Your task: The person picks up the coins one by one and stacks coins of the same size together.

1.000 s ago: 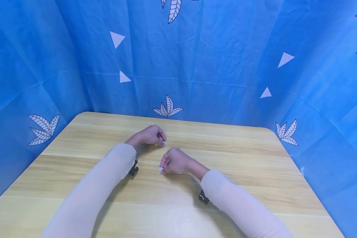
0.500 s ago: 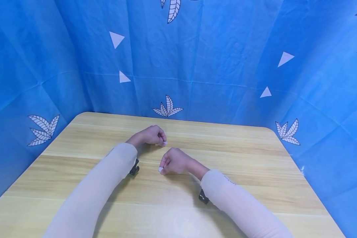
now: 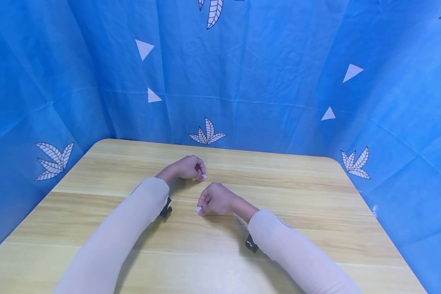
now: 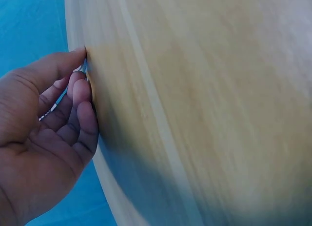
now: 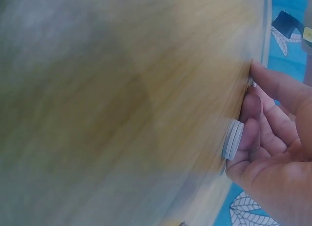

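My left hand [image 3: 189, 166] pinches a small white piece [image 3: 204, 176] between thumb and fingertips, low over the wooden table [image 3: 279, 196]. Seen from the left wrist, the thumb tip is right at the tabletop and the other fingers are curled, mostly hiding the piece. Nearer to me, my right hand [image 3: 217, 199] pinches another small white piece [image 3: 198, 209], its fingertips also close to the wood. The right wrist view has a short stack of pale grey-white discs [image 5: 233, 139] against the curled outer fingers; the head view does not show this stack separately.
Blue cloth [image 3: 272, 53] printed with white leaves and triangles hangs behind and at both sides of the table. Pale sleeves cover both forearms. A black wrist mount shows under the left cuff [image 3: 165, 207] and another under the right cuff [image 3: 251, 243].
The left sleeve and its wrist mount have shifted very slightly to the right. Both hands keep their pinch in the same places.
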Motion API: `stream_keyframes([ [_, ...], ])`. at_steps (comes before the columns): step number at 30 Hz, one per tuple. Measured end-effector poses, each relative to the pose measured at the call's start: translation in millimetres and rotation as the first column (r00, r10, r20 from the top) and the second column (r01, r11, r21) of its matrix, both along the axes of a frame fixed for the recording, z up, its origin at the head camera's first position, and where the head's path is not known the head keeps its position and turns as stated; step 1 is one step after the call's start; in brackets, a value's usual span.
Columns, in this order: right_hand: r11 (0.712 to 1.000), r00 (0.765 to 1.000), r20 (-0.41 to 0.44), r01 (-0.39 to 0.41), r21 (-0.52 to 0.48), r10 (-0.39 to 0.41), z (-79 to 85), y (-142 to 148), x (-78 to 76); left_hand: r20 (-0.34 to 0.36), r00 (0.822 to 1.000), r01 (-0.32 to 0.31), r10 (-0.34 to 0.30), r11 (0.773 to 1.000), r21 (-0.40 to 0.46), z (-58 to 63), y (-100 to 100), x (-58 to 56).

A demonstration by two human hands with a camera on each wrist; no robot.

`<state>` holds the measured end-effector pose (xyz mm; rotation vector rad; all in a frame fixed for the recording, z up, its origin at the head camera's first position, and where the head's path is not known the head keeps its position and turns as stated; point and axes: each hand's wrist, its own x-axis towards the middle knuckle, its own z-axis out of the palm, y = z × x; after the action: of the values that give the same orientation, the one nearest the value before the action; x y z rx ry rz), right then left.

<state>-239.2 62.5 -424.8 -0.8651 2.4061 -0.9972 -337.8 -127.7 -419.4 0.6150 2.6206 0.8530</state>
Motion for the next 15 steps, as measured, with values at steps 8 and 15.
stream_keyframes([
  [8,1.0,1.0,-0.01,-0.002,0.001,0.002,2.3,0.0,2.1,-0.006,1.0,-0.007,0.007,0.999,0.033,-2.8,-1.5,-0.2],
  [15,1.0,1.0,-0.005,0.008,-0.002,-0.008,3.2,-0.3,3.6,0.027,0.999,-0.045,0.042,0.99,0.135,-1.2,-5.7,2.5],
])
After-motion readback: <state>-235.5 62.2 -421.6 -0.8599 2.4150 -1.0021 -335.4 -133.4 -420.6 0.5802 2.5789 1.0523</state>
